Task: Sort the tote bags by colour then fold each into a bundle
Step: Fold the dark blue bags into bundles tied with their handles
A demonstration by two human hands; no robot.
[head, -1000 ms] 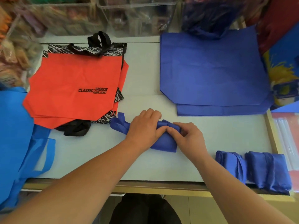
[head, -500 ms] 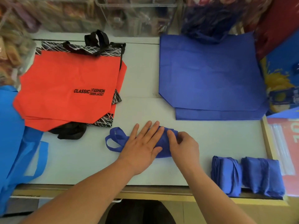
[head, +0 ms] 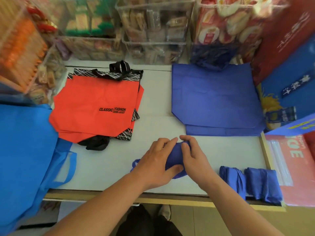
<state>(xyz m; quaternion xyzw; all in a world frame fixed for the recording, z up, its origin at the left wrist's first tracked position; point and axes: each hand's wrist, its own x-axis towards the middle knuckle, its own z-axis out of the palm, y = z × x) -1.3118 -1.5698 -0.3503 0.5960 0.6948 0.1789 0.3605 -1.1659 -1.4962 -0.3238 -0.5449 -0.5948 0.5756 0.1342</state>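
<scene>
White table [head: 105, 167], stocked shelves behind. Your left hand [head: 156, 160] and right hand [head: 194, 159] both clasp the half-rolled blue bag [head: 175, 155] at near centre, likely so it can't spring open; its handle is mostly hidden. Finished bundles [head: 231, 179] lie alongside. Beyond lie flat blue bags [head: 214, 97] and orange bags [head: 95, 106].

The tabletop [head: 105, 167] is lit brightly and evenly, with only faint soft shadows cast just beneath the fingers [head: 167, 141], while the clear bins [head: 153, 48] far beyond them and the packets [head: 22, 48] well to their left are smeared by blur, and edges are bowed by wide-angle distortion.
</scene>
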